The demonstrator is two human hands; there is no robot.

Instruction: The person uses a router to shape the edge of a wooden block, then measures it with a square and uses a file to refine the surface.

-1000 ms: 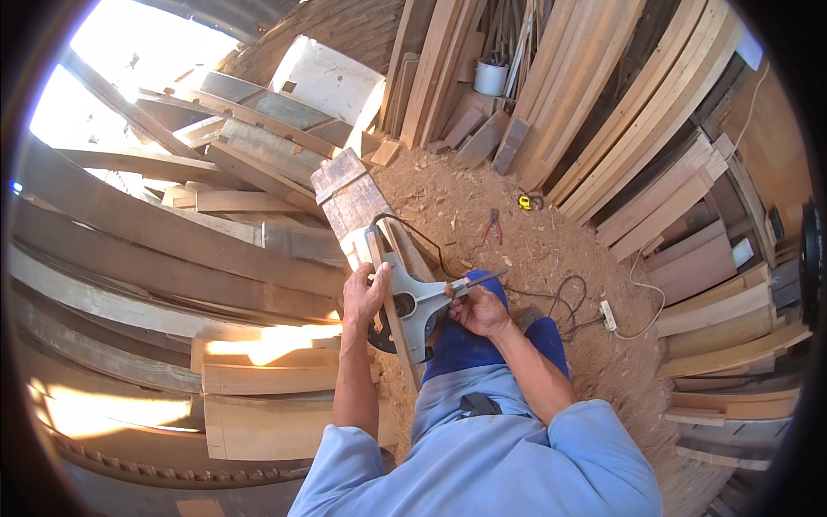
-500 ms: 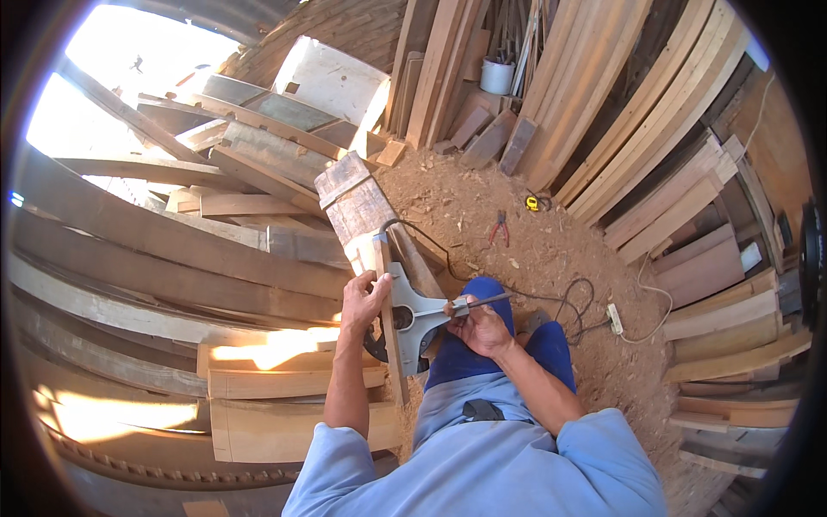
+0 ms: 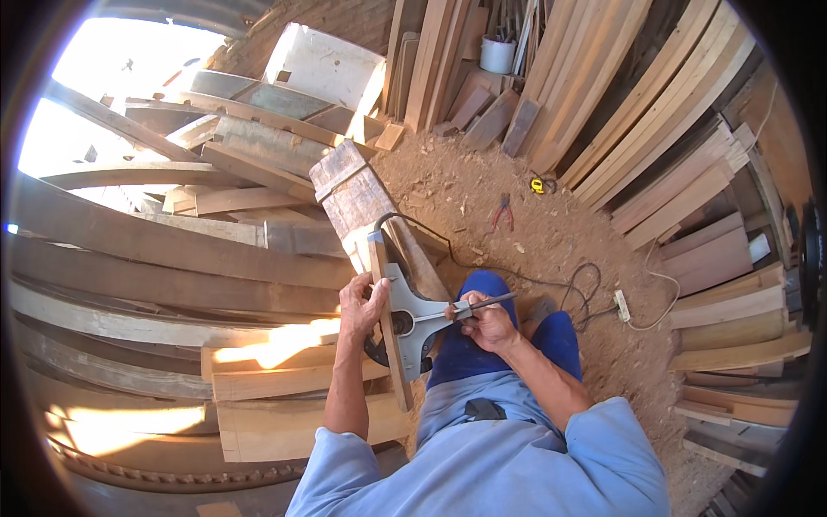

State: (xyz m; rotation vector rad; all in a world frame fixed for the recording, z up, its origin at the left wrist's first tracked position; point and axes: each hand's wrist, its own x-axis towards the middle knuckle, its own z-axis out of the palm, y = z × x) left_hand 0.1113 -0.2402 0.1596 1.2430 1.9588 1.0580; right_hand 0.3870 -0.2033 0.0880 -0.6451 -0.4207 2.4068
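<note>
A grey metal tool base [image 3: 420,323] with a round dark opening rests by my left thigh; a black cord runs to it, and its body beneath is mostly hidden. A narrow wooden strip [image 3: 392,332] stands along its left side. My left hand [image 3: 360,306] is closed on this strip near its upper end, thumb on the side facing the base. At the base's pointed right end, my right hand [image 3: 484,323] pinches a thin dark rod [image 3: 494,301] beside a small brown knob [image 3: 450,312]. Its fingers partly cover where rod and base meet.
A worn plank bench [image 3: 349,185] extends ahead of the tool. Red-handled pliers [image 3: 505,213] and a yellow tape measure [image 3: 538,185] lie on the sawdust floor. A black cord [image 3: 551,283] reaches a white socket block [image 3: 621,305]. Stacked boards [image 3: 172,250] fill the left; timber leans at right.
The view has shifted slightly. My right hand has turned, its fingers now curled more over the rod's end of the tool. My left hand keeps its hold on the wooden strip.
</note>
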